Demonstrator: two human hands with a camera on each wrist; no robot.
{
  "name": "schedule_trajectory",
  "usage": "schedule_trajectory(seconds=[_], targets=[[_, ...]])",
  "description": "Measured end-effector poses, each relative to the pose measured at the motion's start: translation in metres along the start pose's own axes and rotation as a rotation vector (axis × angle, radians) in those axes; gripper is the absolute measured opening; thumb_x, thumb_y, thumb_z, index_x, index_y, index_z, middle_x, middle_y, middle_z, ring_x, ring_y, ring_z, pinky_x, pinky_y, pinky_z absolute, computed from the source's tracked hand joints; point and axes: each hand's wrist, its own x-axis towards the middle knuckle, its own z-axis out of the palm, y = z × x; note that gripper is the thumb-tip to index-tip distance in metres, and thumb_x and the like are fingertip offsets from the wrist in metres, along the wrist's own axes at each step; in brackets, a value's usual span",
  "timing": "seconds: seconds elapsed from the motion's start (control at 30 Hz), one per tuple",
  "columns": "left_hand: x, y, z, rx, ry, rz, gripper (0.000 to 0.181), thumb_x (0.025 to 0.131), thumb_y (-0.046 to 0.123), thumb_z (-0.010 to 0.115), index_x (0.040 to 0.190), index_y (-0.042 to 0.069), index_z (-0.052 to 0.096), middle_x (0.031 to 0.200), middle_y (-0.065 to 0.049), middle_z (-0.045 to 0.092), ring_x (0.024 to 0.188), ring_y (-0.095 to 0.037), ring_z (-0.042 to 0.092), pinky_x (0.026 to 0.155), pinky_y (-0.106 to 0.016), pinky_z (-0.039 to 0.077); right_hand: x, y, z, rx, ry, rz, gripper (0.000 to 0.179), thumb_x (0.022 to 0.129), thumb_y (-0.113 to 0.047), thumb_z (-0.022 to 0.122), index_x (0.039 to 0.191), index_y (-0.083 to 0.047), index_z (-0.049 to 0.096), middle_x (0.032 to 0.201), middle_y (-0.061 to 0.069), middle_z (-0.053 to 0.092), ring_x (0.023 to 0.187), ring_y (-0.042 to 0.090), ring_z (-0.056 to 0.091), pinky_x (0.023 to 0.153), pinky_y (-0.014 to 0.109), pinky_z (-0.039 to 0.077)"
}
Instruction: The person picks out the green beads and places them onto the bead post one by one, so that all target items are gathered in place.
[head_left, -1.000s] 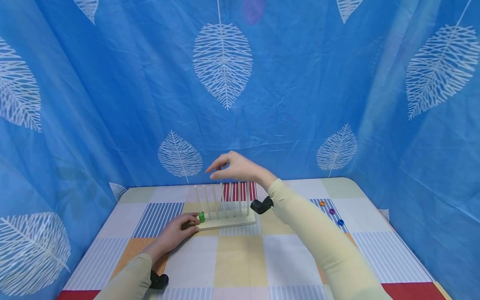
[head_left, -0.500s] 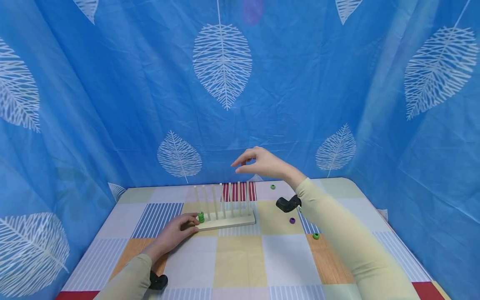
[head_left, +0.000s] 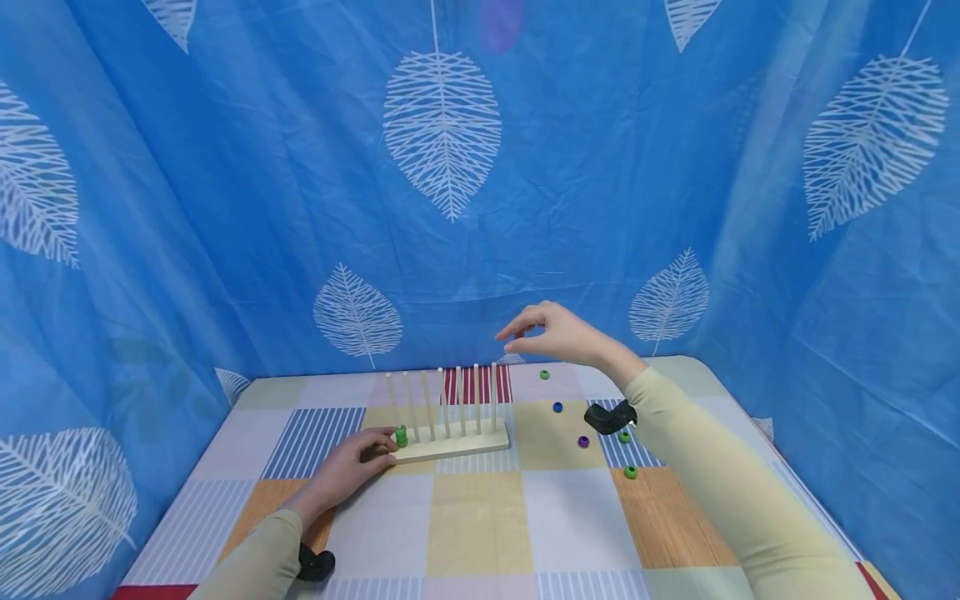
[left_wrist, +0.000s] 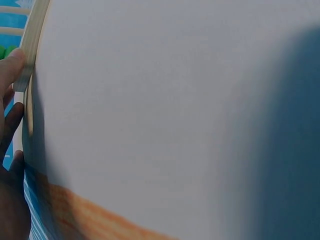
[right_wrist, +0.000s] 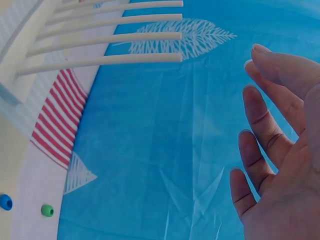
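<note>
A wooden peg stand (head_left: 457,445) with a row of several upright pegs stands on the table, and green beads (head_left: 402,437) are stacked on its leftmost peg. My left hand (head_left: 352,467) grips the left end of its base. In the left wrist view a thumb tip lies against the pale wooden edge (left_wrist: 32,45), with the other fingers mostly cut off at the frame's edge. Raised above the table to the right of the pegs, my right hand (head_left: 558,335) has loosely bent fingers and holds nothing; the right wrist view shows its palm side bare.
Loose beads lie right of the stand: a green bead (head_left: 544,374) at the back, a blue bead (head_left: 557,407), a purple bead (head_left: 583,442), and two more green beads, one (head_left: 630,472) nearer the front. A blue leaf-print curtain (head_left: 442,250) hangs behind the patchwork tablecloth (head_left: 480,525).
My right hand has moved from above the pegs to the right, away from the stand, uncovering beads its arm had hidden. The left hand stays at the stand's base.
</note>
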Motion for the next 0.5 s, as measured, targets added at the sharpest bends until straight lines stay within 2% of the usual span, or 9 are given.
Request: schedule_trajectory(seconds=[0.1, 0.33, 0.5], targets=[[0.0, 0.0, 0.0, -0.002, 0.001, 0.0, 0.009, 0.095, 0.024, 0.075, 0.104, 0.026, 0.073, 0.145, -0.008, 0.058, 0.139, -0.037, 0.047, 0.115, -0.059, 0.035, -0.007, 0.003, 0.0, 0.003, 0.002, 0.001, 0.022, 0.098, -0.038, 0.07, 0.118, -0.031, 0.076, 0.119, -0.001, 0.068, 0.114, 0.022, 0.051, 0.089, 0.047, 0.048], [0.001, 0.002, 0.0, 0.001, 0.0, -0.002, 0.01, 0.095, 0.022, 0.075, 0.104, 0.025, 0.073, 0.144, -0.009, 0.058, 0.138, -0.037, 0.048, 0.115, -0.059, 0.035, -0.026, 0.013, 0.004, -0.009, 0.006, 0.036, 0.022, 0.096, -0.039, 0.072, 0.117, -0.034, 0.076, 0.115, -0.01, 0.068, 0.117, 0.02, 0.05, 0.094, 0.049, 0.045], [0.001, 0.002, 0.0, 0.005, 0.004, -0.014, 0.009, 0.095, 0.021, 0.075, 0.103, 0.025, 0.073, 0.143, -0.008, 0.059, 0.138, -0.037, 0.048, 0.115, -0.059, 0.035, -0.042, 0.024, 0.005, 0.005, 0.002, 0.06, 0.022, 0.096, -0.038, 0.073, 0.117, -0.032, 0.076, 0.114, -0.01, 0.068, 0.115, 0.021, 0.052, 0.089, 0.047, 0.048]])
